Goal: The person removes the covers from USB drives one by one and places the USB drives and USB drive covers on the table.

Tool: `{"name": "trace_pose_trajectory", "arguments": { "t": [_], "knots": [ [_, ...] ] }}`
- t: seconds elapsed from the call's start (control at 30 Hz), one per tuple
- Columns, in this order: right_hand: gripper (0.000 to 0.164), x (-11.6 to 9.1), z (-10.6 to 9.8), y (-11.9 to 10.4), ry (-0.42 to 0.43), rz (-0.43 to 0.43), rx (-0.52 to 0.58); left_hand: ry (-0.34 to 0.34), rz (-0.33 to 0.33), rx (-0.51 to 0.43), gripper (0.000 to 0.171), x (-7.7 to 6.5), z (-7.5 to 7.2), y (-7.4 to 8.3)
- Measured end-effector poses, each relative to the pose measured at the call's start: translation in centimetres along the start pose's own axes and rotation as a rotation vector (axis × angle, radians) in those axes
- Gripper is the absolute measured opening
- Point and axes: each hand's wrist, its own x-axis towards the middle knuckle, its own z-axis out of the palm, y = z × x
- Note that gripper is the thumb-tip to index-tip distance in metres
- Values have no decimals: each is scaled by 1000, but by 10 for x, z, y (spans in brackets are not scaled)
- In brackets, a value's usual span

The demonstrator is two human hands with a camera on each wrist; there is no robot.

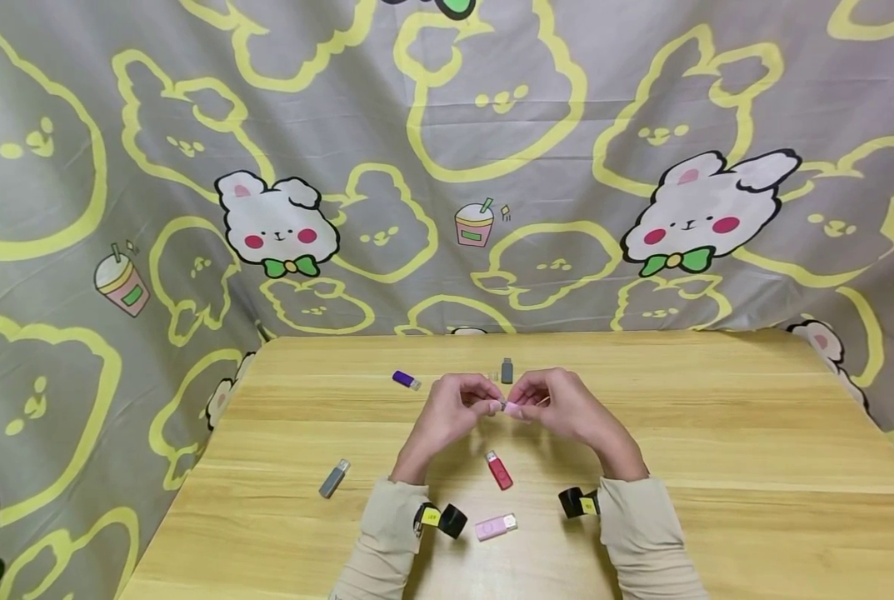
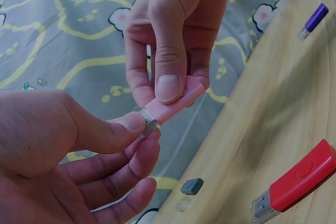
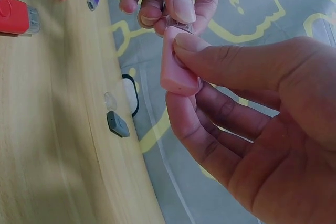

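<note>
Both hands meet over the table around a pink USB flash drive [image 2: 176, 102]. My right hand [image 1: 564, 406] grips the pink body between thumb and fingers. With thumb and fingertips, my left hand [image 1: 449, 408] pinches the clear-covered connector end [image 2: 149, 123]. In the right wrist view the drive's pink body [image 3: 176, 69] tilts up, its connector end partly covered by the left thumb. Below the hands lies a red flash drive [image 1: 499, 471], and a second, paler pink one [image 1: 496, 527] rests closer to me.
A grey flash drive [image 1: 506, 371] lies behind the hands, with a small clear cap [image 3: 109, 100] beside it. To the left are a purple drive [image 1: 406, 380] and another grey one [image 1: 334, 478]. Patterned cloth [image 1: 387, 275] hangs along the wooden table's [image 1: 754, 433] far edge.
</note>
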Motion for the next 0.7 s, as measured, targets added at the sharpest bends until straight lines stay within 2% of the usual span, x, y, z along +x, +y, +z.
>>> {"name": "trace_pose_trajectory", "arguments": {
  "t": [0.7],
  "knots": [
    [7, -3, -4, 1, -20, 15, 13, -2, -22, -3, 6, -1, 3, 6]
  ]
}}
